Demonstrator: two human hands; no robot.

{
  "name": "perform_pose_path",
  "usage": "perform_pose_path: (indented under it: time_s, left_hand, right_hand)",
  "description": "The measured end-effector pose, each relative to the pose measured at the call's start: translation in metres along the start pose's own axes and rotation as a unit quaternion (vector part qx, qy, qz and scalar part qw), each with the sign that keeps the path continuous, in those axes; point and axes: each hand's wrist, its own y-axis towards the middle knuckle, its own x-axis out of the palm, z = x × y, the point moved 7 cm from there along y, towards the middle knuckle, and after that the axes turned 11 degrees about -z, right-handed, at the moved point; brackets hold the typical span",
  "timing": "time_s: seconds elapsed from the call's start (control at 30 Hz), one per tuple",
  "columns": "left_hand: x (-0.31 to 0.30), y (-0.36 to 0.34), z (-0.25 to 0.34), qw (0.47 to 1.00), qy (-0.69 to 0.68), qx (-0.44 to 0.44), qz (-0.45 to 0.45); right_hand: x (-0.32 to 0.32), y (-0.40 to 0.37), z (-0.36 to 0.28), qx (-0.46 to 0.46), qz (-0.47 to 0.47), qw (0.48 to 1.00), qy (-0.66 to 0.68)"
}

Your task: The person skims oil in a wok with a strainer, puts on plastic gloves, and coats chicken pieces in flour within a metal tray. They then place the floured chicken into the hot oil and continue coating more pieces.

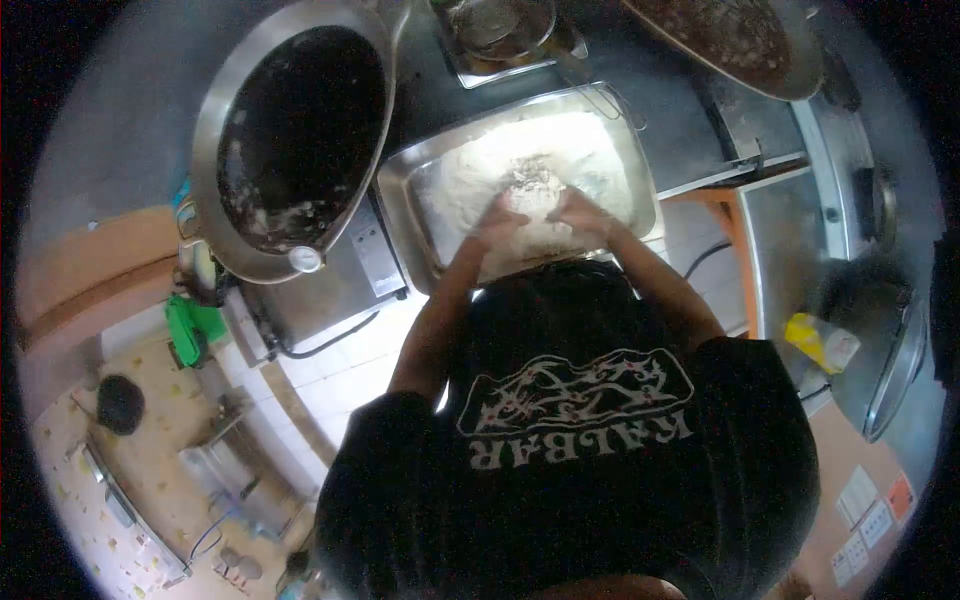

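Observation:
A rectangular metal tray [402,205] holds a broad heap of white flour [590,140]. Between my two hands is a pale, flour-covered lump [535,190] with a greyish, rough top; its kind is hard to make out. My left hand [500,220] curves around the lump's left side, thumb pointing inward. From the right, my right hand [583,212] presses against it with bent fingers. Flour hides some of the fingertips on both hands.
Left of the tray stands a large wok of dark liquid [300,130] with a round thermometer [306,259] at its rim. Beyond the tray are a wire-handled strainer [500,25] and another wide pan [735,40]. A yellow-and-white packet [822,342] lies at right.

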Motion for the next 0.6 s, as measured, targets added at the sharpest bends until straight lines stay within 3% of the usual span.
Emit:
perform_pose_path:
  time_s: [0.1, 0.17, 0.23, 0.3, 0.33, 0.37, 0.43, 0.5, 0.53, 0.6]
  left_hand:
    - [-0.018, 0.005, 0.013, 0.994, 0.089, 0.057, 0.017]
    - [-0.03, 0.001, 0.038, 0.974, 0.213, 0.07, 0.042]
    - [-0.039, 0.001, 0.061, 0.96, 0.277, 0.014, 0.046]
    - [-0.049, 0.014, 0.058, 0.934, 0.354, -0.017, 0.045]
    - [-0.048, 0.015, 0.067, 0.938, 0.338, 0.07, 0.036]
    - [-0.048, 0.015, 0.07, 0.944, 0.323, 0.057, 0.022]
    - [-0.048, 0.014, 0.081, 0.955, 0.293, 0.031, -0.008]
    - [-0.047, 0.007, 0.097, 0.948, 0.306, 0.083, 0.015]
    - [-0.045, 0.002, 0.111, 0.944, 0.311, 0.11, 0.026]
    - [-0.043, -0.014, 0.139, 0.941, 0.329, 0.065, 0.04]
  right_hand:
    - [-0.018, -0.013, -0.017, -0.015, 0.071, 0.997, 0.003]
    - [-0.032, -0.011, -0.014, 0.056, 0.092, 0.991, -0.077]
    - [-0.041, 0.035, 0.064, 0.012, 0.128, 0.988, -0.087]
    - [-0.052, 0.017, 0.029, 0.031, -0.009, 0.999, -0.034]
    - [-0.058, 0.002, -0.01, 0.045, -0.017, 0.986, -0.16]
    - [-0.053, -0.015, -0.056, 0.06, -0.024, 0.957, -0.283]
    - [-0.051, -0.022, -0.083, 0.05, -0.008, 0.934, -0.354]
    - [-0.057, -0.024, -0.084, 0.005, 0.037, 0.966, -0.255]
    - [-0.058, -0.03, -0.094, 0.029, 0.065, 0.964, -0.256]
    - [-0.057, -0.046, -0.115, 0.076, 0.119, 0.956, -0.256]
